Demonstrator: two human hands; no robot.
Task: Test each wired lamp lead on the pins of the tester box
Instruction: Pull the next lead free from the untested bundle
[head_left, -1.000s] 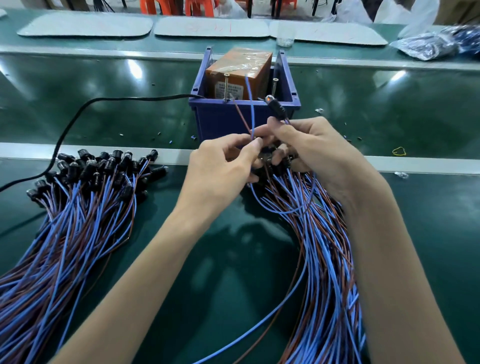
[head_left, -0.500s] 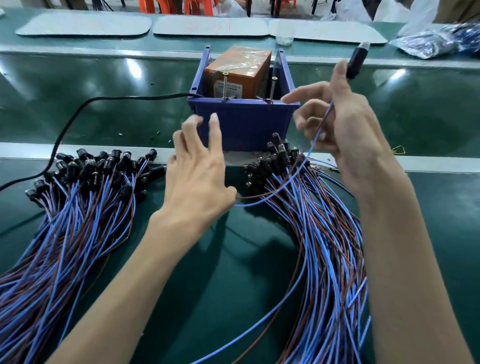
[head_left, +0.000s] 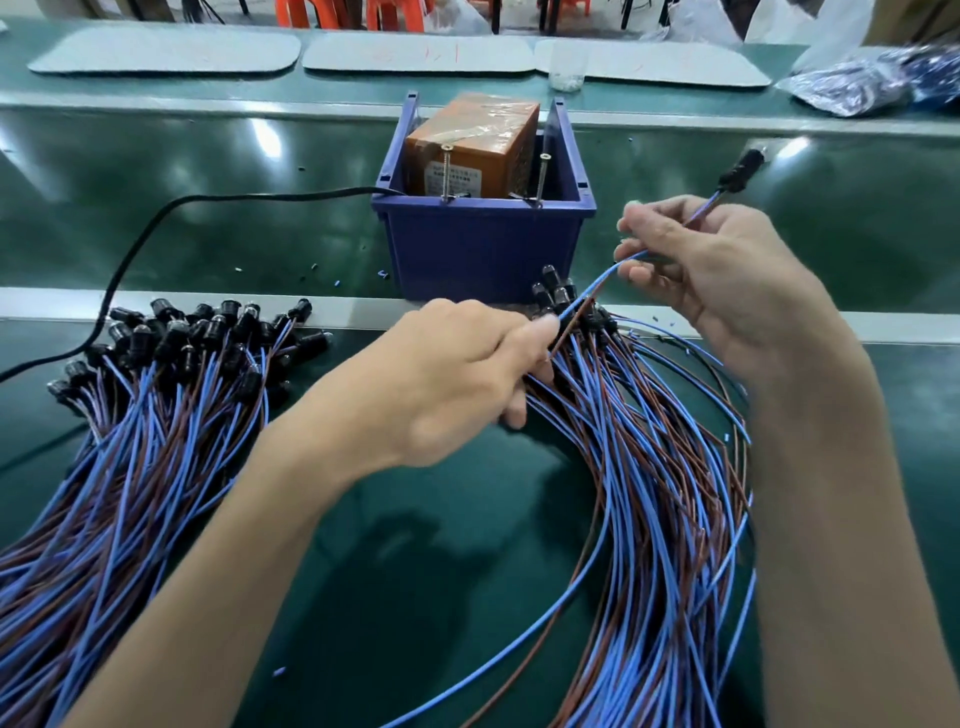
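Pinches lamp lead (head_left: 737, 174) in right hand (head_left: 727, 291) fingers (head_left: 649, 218), long axis slanting up-right, pins (head_left: 542, 176) of tester box (head_left: 467, 145) lying leftward, left hand (head_left: 441, 384) pinching its trailing wires.

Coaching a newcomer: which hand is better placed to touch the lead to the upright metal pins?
Probably left: left hand pinches blue and brown wires before the blue plastic bin's pins; right hand holds the black lamp end aside.

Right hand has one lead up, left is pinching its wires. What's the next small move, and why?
Probably draw the lead clear of the right bundle, left hand sliding along its wires toward their free ends. The right hand holds it off beside the tester box, clear of the pins, and its wires run through the bundle.
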